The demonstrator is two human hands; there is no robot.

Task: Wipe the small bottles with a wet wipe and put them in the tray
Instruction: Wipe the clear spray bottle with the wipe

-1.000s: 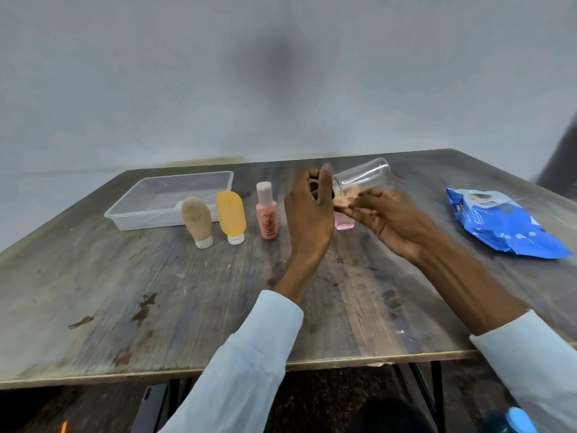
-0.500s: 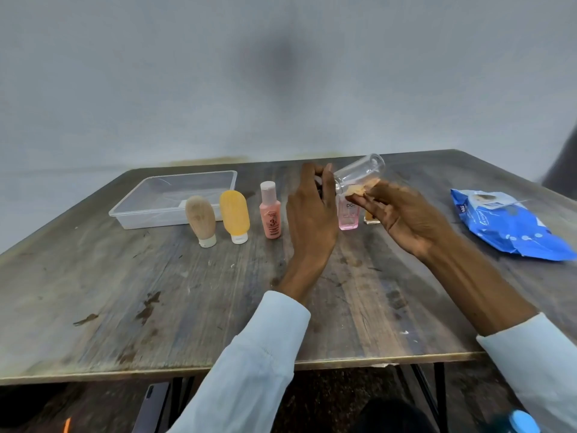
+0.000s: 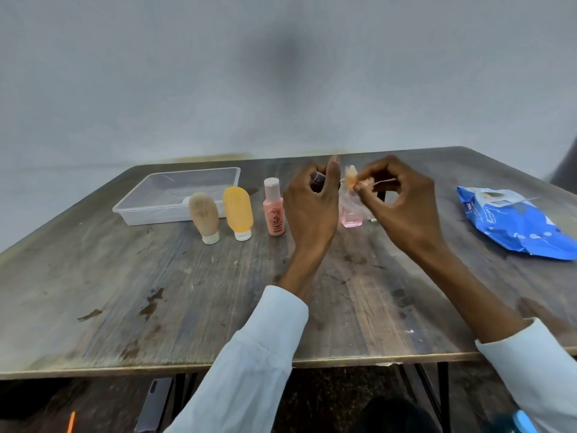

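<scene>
looking down, we see the wooden table (image 3: 187, 292) fill most of the view, worn and stained, with a pale wall behind it. at its far left sits the clear tray (image 3: 150, 210), with no bottle inside it. on the right side lies the blue wipe pack (image 3: 515, 226), flat on the wood and well apart from our hands.

our two arms reach forward in light sleeves. our left hand (image 3: 312, 210) is raised above the table with its back to us, fingers curled around a small dark-capped thing (image 3: 318, 182) that we can only partly see; we cannot tell what it is. our right hand (image 3: 402, 204) is just beside it, thumb and fingertips pinching a small crumpled wad, orange and white (image 3: 354, 181); whether it is a wipe is too blurred to tell. both hands hover, not resting on the wood.

in front of the tray stands a row of small bottles, all upright. from the left: the tan bottle (image 3: 203, 217) on its white cap, touching or nearly touching the yellow bottle (image 3: 238, 214), also cap down. then the salmon bottle (image 3: 274, 207) with a pale cap up, just left of our left hand. the pink bottle (image 3: 351, 214) stands between our hands, its top hidden behind the wad. a sliver of another small thing shows beside it, behind our right hand.
</scene>
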